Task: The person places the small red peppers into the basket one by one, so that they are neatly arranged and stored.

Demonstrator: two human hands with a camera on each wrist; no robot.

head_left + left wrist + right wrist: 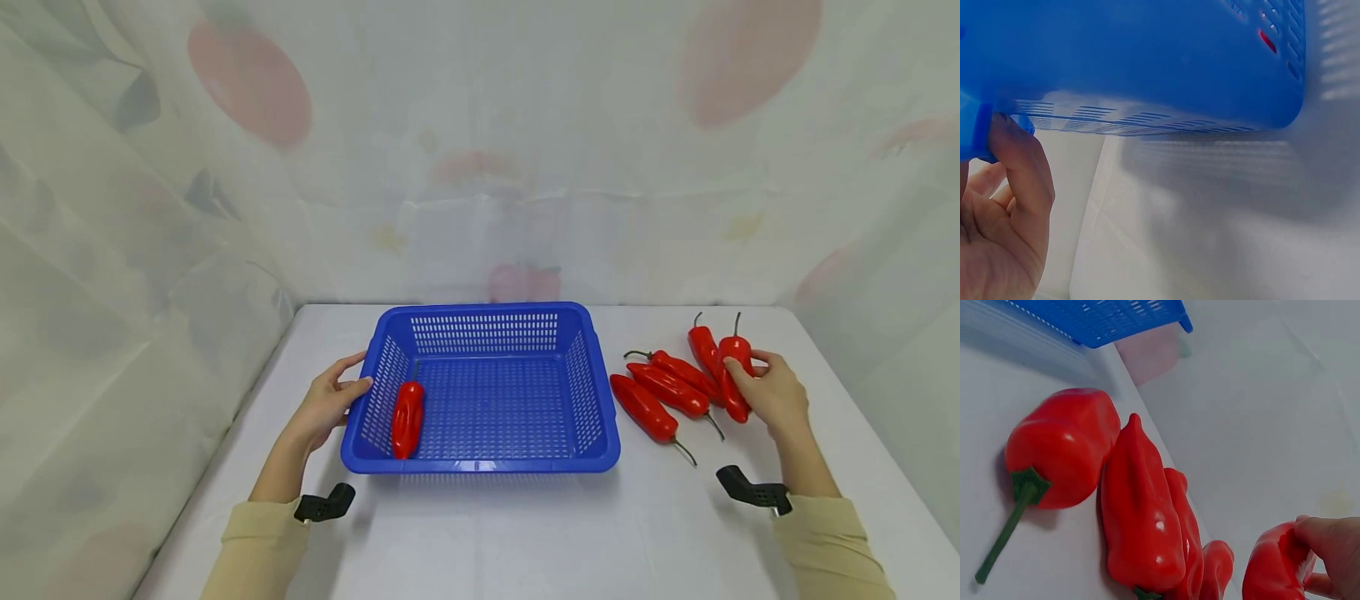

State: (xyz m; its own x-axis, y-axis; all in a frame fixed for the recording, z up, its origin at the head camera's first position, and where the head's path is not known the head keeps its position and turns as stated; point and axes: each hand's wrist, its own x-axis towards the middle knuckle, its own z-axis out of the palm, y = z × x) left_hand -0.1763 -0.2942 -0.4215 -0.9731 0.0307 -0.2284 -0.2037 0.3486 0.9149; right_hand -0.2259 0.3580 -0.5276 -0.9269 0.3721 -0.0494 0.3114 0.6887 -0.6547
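A blue plastic basket (480, 465) with slotted sides stands in the middle of the head view. At its left rim, my left hand (330, 400) grips the edge, thumb on top. In the left wrist view, the fingers (1025, 172) of that hand curl up under the rim. One red chili pepper (407, 419) lies inside the basket, along its left side. Over on the right, my right hand (776, 392) pinches another red chili pepper (735, 358) between thumb and fingers, its stem pointing away. This held pepper (1272, 565) appears at the lower right of the right wrist view.
Several more red chili peppers (647, 410) with green stems lie on the white table (540, 533), between the basket and my right hand. A pale printed sheet (480, 200) hangs behind the table and along both sides.
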